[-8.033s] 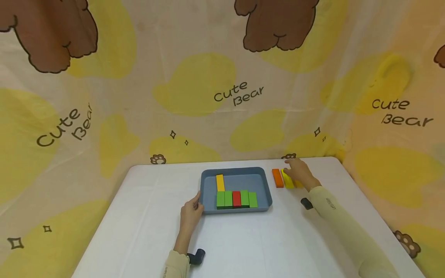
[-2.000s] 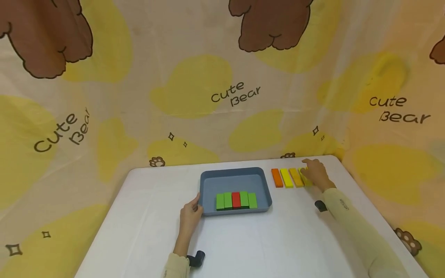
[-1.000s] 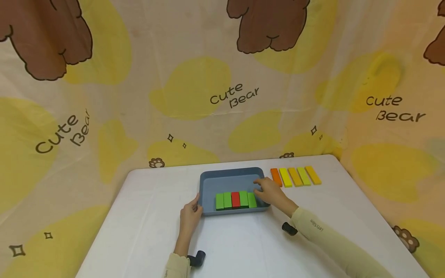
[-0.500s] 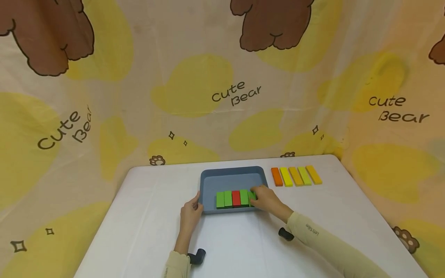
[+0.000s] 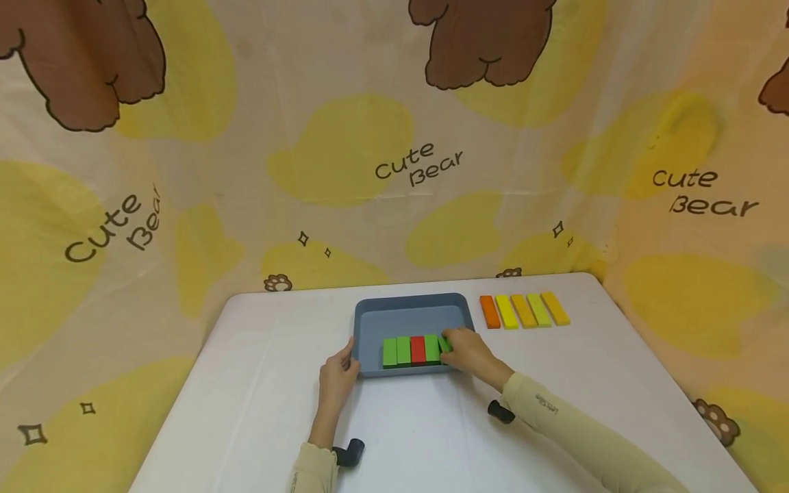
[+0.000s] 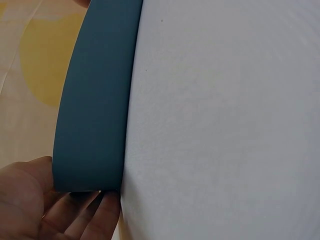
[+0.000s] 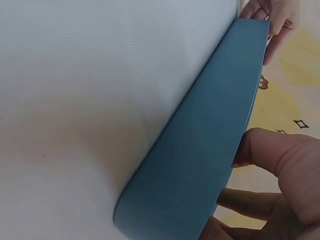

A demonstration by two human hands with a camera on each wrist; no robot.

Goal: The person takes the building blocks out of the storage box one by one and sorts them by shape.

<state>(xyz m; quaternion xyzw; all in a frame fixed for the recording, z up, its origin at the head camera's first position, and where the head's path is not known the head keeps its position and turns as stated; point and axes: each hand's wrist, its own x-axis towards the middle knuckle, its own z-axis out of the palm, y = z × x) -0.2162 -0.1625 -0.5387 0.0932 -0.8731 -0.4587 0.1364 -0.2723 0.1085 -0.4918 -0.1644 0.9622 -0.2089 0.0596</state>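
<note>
A blue-grey tray (image 5: 409, 319) holds a row of green blocks (image 5: 396, 352) with one red block (image 5: 418, 349) among them. My left hand (image 5: 337, 380) grips the tray's near left corner; the left wrist view shows its thumb and fingers (image 6: 102, 220) at the tray wall (image 6: 95, 100). Over the near right part of the tray, my right hand (image 5: 473, 355) pinches the rightmost green block (image 5: 444, 344), which leans and is partly hidden by the fingers. In the right wrist view the tray's side hides that block from sight.
Right of the tray, several blocks lie side by side on the white table (image 5: 407, 431): an orange block (image 5: 490, 312), a yellow block (image 5: 507, 312), a yellow-green block (image 5: 539, 311) and two yellow-orange ones. A patterned cloth (image 5: 345, 150) hangs behind the table.
A yellow-orange block has left the tray and lies at the right end of the table row. My right hand has come from there to the rightmost green block, now tilted. My left hand stays put.
</note>
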